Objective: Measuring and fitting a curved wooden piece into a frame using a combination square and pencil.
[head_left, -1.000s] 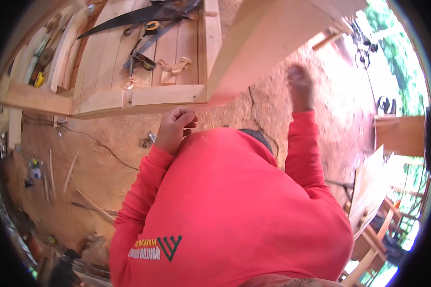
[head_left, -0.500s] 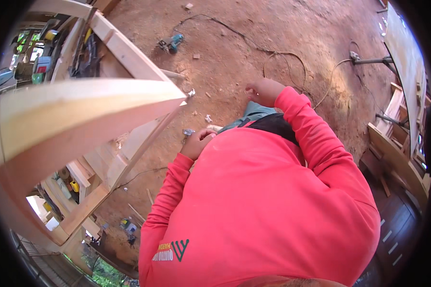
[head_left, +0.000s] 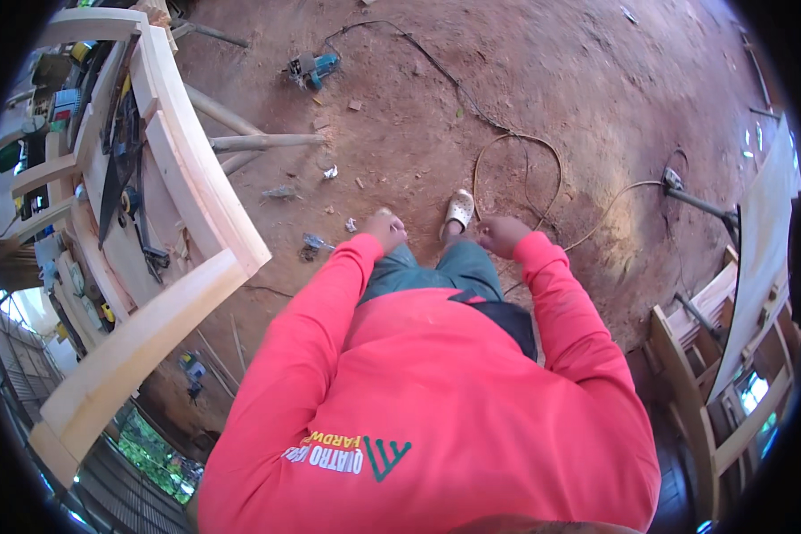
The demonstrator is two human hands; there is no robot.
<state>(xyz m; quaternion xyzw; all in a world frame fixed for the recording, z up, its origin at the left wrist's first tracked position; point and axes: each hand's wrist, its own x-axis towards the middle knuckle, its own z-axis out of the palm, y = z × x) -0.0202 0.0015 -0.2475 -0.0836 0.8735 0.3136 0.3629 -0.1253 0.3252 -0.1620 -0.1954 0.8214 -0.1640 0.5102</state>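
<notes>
My left hand (head_left: 385, 230) hangs in front of my left thigh with loosely bent fingers and nothing visible in it. Held low on the other side, my right hand (head_left: 505, 235) is also empty, its fingers slightly curled and apart. Both red sleeves reach forward over my green shorts (head_left: 432, 274). One pale clog (head_left: 460, 208) shows on the dirt floor (head_left: 587, 116) between the hands. To the left stands a pale timber frame (head_left: 151, 334) with curved pieces; neither hand touches it.
A teal corded power tool (head_left: 313, 69) lies on the ground ahead, its dark cable (head_left: 458, 84) running right to a looped yellowish cord (head_left: 561, 182). Tools lie among the timber at left. A pale sheet panel (head_left: 756, 240) and wooden framework (head_left: 685, 392) stand at right.
The view has shifted, and the timber frame that loomed close at left now sits farther left. Both hands have come in front of my thighs, the right one lower. A clog has come into sight.
</notes>
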